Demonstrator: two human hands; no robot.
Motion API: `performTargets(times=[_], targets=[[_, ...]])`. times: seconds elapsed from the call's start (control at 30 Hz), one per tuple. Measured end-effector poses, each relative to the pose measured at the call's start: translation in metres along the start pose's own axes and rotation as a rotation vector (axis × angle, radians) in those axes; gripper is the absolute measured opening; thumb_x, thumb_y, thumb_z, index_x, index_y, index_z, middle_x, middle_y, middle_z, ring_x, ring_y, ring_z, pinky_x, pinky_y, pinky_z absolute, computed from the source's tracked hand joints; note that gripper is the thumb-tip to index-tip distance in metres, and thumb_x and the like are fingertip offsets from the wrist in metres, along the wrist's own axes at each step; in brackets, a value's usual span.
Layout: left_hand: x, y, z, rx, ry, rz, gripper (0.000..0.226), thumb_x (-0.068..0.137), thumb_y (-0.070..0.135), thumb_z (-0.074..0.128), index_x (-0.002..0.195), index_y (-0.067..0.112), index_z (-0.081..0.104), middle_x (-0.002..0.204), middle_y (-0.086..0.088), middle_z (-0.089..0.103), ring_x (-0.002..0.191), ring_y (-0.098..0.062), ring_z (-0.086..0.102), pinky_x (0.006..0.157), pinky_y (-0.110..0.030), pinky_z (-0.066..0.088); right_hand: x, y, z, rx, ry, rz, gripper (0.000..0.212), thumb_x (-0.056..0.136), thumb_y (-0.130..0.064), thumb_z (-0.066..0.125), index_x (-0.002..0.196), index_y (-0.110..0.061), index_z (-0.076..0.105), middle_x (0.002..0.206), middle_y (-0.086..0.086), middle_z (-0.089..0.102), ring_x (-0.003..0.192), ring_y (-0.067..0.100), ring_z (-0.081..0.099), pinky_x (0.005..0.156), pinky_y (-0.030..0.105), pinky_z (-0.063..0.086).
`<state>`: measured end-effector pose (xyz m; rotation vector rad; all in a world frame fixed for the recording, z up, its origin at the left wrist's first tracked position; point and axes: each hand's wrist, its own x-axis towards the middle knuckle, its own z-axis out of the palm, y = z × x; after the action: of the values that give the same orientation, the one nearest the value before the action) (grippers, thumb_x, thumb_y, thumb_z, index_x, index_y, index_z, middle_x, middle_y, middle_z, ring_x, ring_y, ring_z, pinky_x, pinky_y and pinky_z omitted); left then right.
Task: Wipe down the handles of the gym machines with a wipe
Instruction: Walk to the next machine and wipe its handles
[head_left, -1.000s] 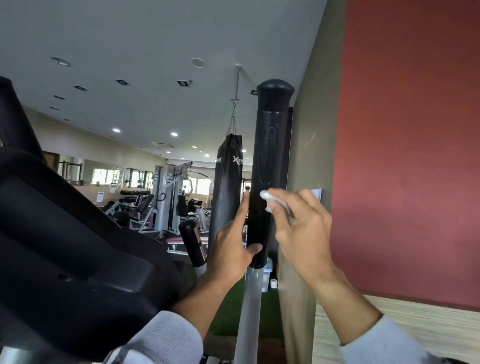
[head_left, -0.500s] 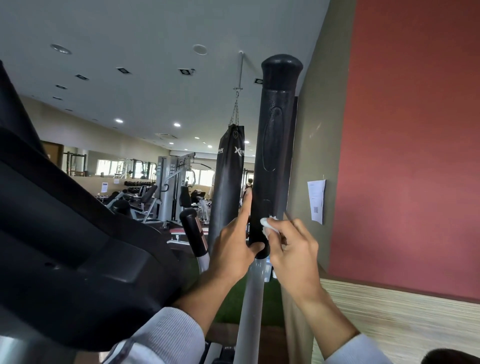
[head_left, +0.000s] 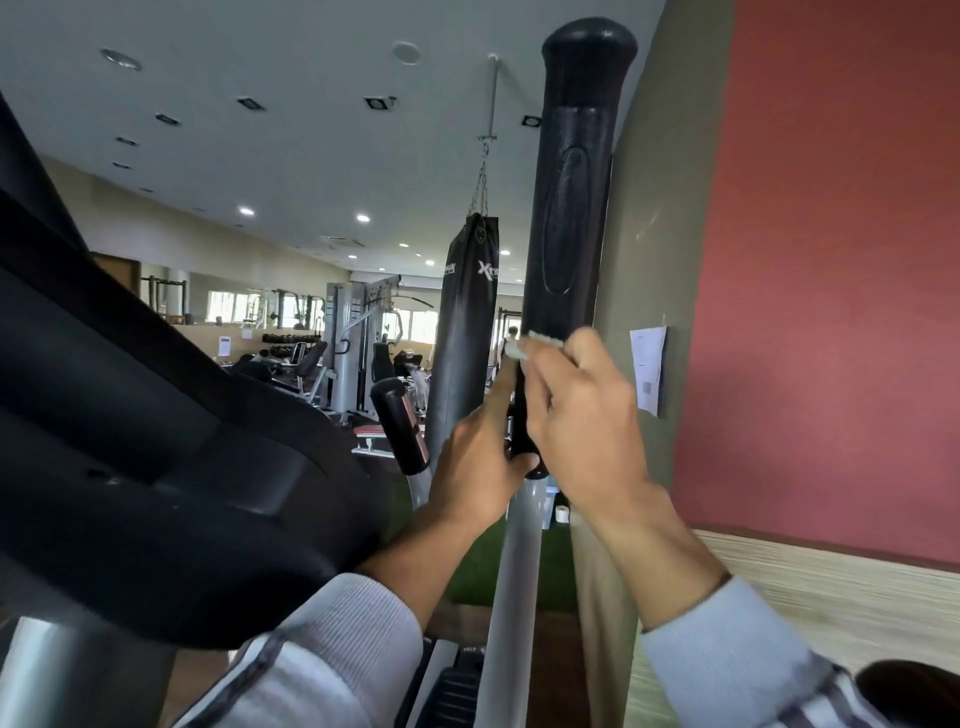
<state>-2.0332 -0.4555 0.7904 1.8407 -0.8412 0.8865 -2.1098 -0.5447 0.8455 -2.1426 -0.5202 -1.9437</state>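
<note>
A tall black rubber handle (head_left: 569, 208) of a gym machine rises upright on a silver pole (head_left: 511, 597) in the middle of the head view. My right hand (head_left: 582, 421) wraps around the handle's lower part, pressing a small white wipe (head_left: 524, 347) against it; only the wipe's top edge shows above my fingers. My left hand (head_left: 480, 460) holds the bottom end of the grip from the left, thumb across the front, forefinger up along its side.
The machine's big black console (head_left: 156, 441) fills the left. A second, shorter black handle (head_left: 402, 431) stands left of my hands. A black punching bag (head_left: 465, 332) hangs behind. A grey pillar (head_left: 649, 260) and red wall (head_left: 831, 260) are close on the right.
My right hand slid down the handle with the wipe, then back up a little and around the grip. The view has moved closer to the handle. My left hand kept its hold.
</note>
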Motion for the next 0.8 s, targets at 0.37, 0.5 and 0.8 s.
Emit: performTargets(times=[0.37, 0.5, 0.8], targets=[[-0.01, -0.013, 0.002, 0.084, -0.083, -0.017, 0.122, 0.081, 0.01, 0.072, 0.138, 0.063, -0.022, 0.094, 0.0, 0.07, 0.072, -0.018, 0.068, 0.068, -0.044, 0.058, -0.081, 0.028, 0.014, 0.08, -0.125, 0.223, 0.029, 0.081, -0.002, 0.073, 0.105, -0.018, 0.074, 0.086, -0.001, 0.057, 0.065, 0.011, 0.062, 0.07, 0.018, 0.05], [-0.01, -0.014, 0.006, 0.075, -0.068, -0.041, 0.122, 0.082, 0.01, 0.072, 0.137, 0.064, -0.023, 0.097, 0.0, 0.071, 0.078, -0.017, 0.07, 0.071, -0.041, 0.059, -0.045, 0.007, -0.009, 0.224, 0.146, 0.207, 0.024, 0.085, -0.003, 0.069, 0.105, -0.017, 0.074, 0.084, 0.004, 0.059, 0.069, 0.01, 0.062, 0.072, 0.015, 0.05], [-0.01, -0.016, 0.009, 0.062, -0.031, -0.024, 0.111, 0.084, 0.011, 0.072, 0.15, 0.049, -0.01, 0.123, -0.008, 0.066, 0.103, -0.02, 0.067, 0.089, -0.037, 0.056, -0.044, 0.025, 0.009, 0.124, 0.104, 0.087, 0.02, 0.087, -0.002, 0.065, 0.104, -0.008, 0.073, 0.083, 0.006, 0.054, 0.068, 0.001, 0.045, 0.077, -0.002, 0.035]])
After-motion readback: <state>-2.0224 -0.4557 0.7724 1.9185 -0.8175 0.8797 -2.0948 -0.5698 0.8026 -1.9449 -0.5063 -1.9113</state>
